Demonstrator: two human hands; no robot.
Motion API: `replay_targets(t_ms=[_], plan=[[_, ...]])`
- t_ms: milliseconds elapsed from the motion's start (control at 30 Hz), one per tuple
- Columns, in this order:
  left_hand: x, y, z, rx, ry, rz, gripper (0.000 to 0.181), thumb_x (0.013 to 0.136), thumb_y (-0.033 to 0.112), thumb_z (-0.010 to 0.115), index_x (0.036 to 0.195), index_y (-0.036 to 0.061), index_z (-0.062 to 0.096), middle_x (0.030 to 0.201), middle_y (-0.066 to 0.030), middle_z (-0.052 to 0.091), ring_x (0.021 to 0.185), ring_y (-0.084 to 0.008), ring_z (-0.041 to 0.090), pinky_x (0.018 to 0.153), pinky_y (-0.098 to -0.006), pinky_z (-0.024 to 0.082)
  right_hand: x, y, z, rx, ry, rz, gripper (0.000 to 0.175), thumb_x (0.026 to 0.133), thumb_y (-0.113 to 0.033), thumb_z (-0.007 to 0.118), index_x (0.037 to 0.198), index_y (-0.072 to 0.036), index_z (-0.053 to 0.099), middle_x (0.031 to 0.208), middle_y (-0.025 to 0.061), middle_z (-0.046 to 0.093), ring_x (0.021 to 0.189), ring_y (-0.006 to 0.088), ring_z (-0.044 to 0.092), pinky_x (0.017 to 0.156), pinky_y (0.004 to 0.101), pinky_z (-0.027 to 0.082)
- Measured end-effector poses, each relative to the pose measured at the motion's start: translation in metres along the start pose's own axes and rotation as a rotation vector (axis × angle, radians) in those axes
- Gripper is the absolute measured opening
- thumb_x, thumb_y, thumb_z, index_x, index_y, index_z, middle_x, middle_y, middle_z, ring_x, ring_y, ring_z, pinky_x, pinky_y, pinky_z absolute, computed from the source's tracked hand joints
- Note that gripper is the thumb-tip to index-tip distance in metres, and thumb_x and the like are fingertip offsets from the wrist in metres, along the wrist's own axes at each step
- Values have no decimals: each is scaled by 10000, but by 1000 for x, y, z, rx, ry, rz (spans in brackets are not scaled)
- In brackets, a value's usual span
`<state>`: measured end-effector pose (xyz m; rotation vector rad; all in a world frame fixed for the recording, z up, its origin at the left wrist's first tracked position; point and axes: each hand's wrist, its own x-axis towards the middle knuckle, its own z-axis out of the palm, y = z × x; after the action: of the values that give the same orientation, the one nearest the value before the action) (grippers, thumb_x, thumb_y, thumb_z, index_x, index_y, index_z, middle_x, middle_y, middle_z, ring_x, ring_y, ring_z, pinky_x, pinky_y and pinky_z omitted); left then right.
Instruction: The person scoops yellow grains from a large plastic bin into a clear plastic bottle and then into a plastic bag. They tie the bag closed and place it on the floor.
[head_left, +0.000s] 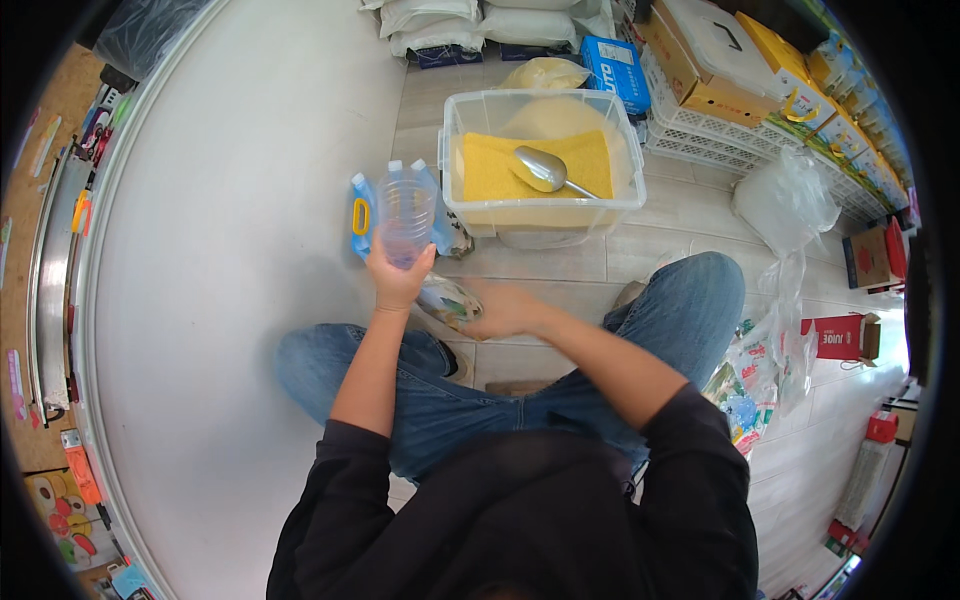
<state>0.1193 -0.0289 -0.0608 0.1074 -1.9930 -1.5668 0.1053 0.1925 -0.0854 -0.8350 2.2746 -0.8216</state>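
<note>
My left hand (400, 279) grips the lower end of a clear ribbed plastic bottle (407, 199), possibly cut open as a funnel. Behind it stand several blue spouted pouches (360, 225) with white caps, one with a yellow handle. My right hand (506, 309) is motion-blurred at a printed plastic pouch (450, 301) low between my knees; whether its fingers hold the pouch cannot be told. Ahead, a clear plastic tub (544, 217) contains yellow grain (491, 169), with a metal scoop (541, 169) lying on top.
A white panel (210, 300) rises at left. White sacks (525, 26), a bag of yellow grain (547, 73) and a blue box (615, 73) are behind the tub. White plastic crates (697, 135) carry cartons at right. Clear plastic bags (784, 199) and a red box (836, 336) lie on the floor.
</note>
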Motion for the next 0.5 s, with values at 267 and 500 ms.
replay_targets(t_ms=[267, 500], plan=[[-23, -74, 23, 516, -91, 141, 718, 691, 440, 974, 1220, 75, 654, 832, -91, 747, 673, -258, 740, 629, -374, 597, 69, 39, 124, 314, 68, 233, 880, 958, -575, 712, 1622, -76, 419, 1295, 266, 724, 1161, 442, 706, 977, 513, 547], [-22, -135, 2, 605, 149, 26, 714, 713, 451, 959, 1233, 74, 647, 919, -122, 777, 763, -303, 767, 698, -416, 608, 157, 75, 175, 363, 105, 8, 631, 1026, -315, 657, 1612, -177, 466, 1247, 236, 745, 1106, 422, 719, 930, 512, 554]])
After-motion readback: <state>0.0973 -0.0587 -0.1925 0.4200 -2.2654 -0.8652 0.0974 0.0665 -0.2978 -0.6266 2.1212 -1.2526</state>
